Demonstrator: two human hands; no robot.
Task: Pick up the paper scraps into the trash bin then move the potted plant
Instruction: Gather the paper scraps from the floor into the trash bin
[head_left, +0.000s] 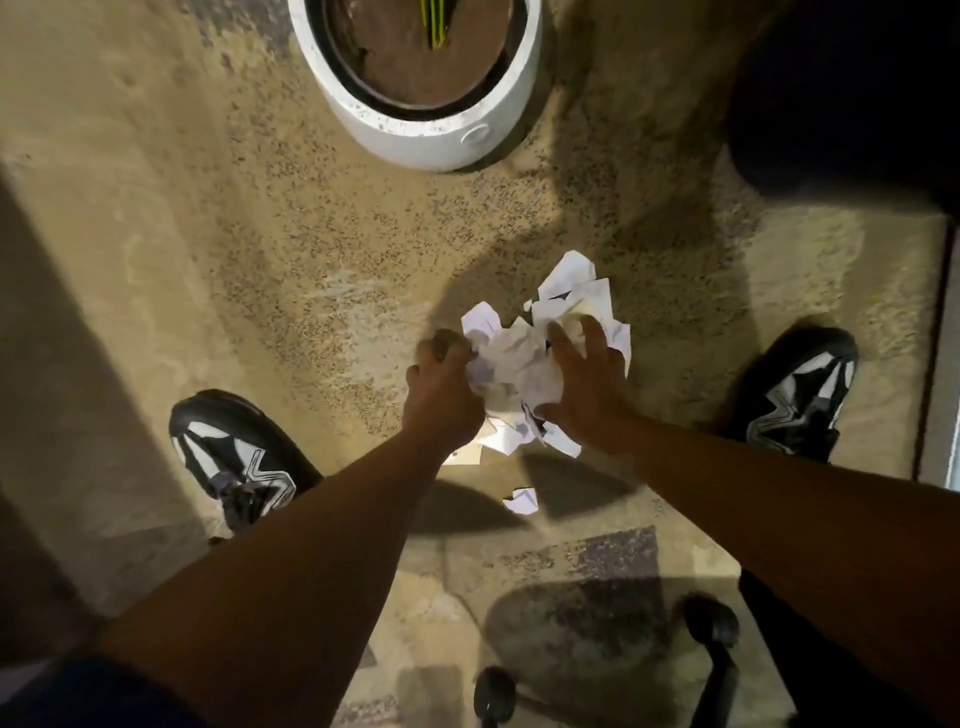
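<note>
White crumpled paper scraps (524, 364) heaped on speckled tan floor (260, 234), near white round plant pot (421, 130). Left hand (441, 395) clenched on pile, right hand (584, 384) splayed over it. Best squeeze inward, grab stray scrap (521, 501) too

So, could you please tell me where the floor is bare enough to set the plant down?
Bare floor lies left of the white round planter, above the left black-and-white shoe. It is crowded between both hands, where the white paper scraps pile, with one stray scrap nearer.
</note>
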